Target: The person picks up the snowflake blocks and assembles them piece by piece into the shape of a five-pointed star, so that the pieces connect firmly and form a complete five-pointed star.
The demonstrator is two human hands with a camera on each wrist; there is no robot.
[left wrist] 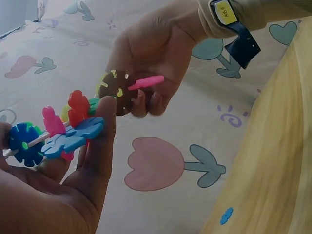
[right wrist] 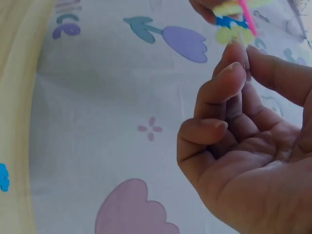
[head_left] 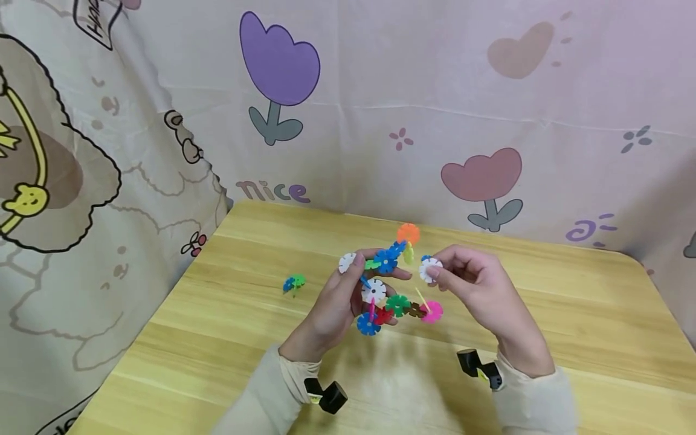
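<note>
My left hand (head_left: pixel 328 314) grips a chain of slotted snowflake discs, its thumb against a white disc (head_left: pixel 347 263). One stretch of the chain runs through blue discs (head_left: pixel 385 261) up to an orange disc (head_left: pixel 408 233). Below, a white disc (head_left: pixel 374 291), a blue disc (head_left: pixel 368 324), a green disc (head_left: pixel 397 305) and a pink disc (head_left: pixel 432 312) follow. Between thumb and fingers my right hand (head_left: pixel 478 284) pinches another white disc (head_left: pixel 429 270), with a bit of blue behind it, just right of the chain. In the left wrist view a brown disc (left wrist: pixel 115 95) overlaps my right hand.
On the wooden table (head_left: pixel 217 338), left of my hands, lies a small joined piece with a green disc (head_left: pixel 297 281) and a blue disc (head_left: pixel 288 284). A printed curtain (head_left: pixel 370 163) hangs behind the table's back edge and along its left side.
</note>
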